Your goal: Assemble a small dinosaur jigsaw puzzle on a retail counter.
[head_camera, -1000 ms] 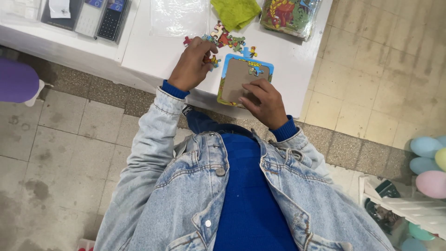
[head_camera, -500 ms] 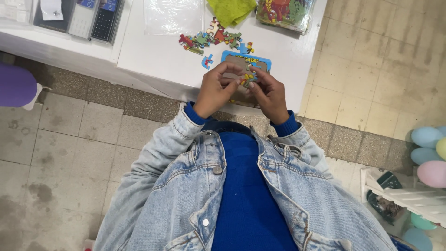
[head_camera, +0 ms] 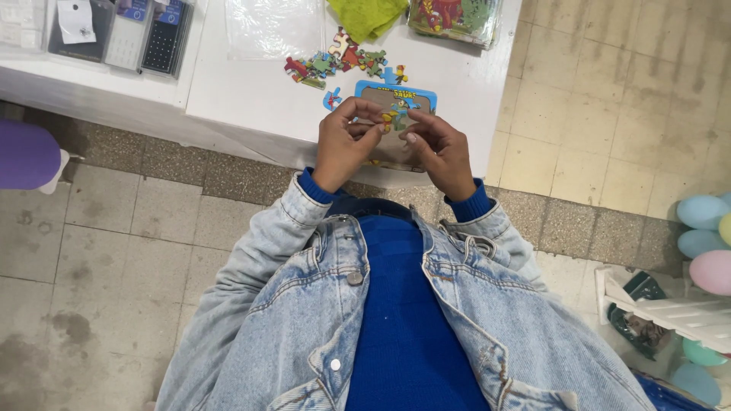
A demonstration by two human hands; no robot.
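Both hands meet over the puzzle tray [head_camera: 415, 95], a blue-framed board w/ brown inside, lying flat on the white table [head_camera: 251, 99] near its front edge. Tray's long axis runs roughly away from the person, top end twd the far side, tilted slightly. Left hand [head_camera: 344, 144] and right hand [head_camera: 440, 152] pinch a small puzzle piece [head_camera: 394, 119] (yellow/green) betw. fingertips, just above the tray's upper half; both grips closed on it. Piece too small to tell its orientation. Loose pieces [head_camera: 335, 65] lie scattered just beyond the tray, to its left. Green cloth [head_camera: 367, 15] and a boxed puzzle [head_camera: 454, 17] sit at the table's far edge. Pastel balloons [head_camera: 704, 236] off to the right on the floor side.
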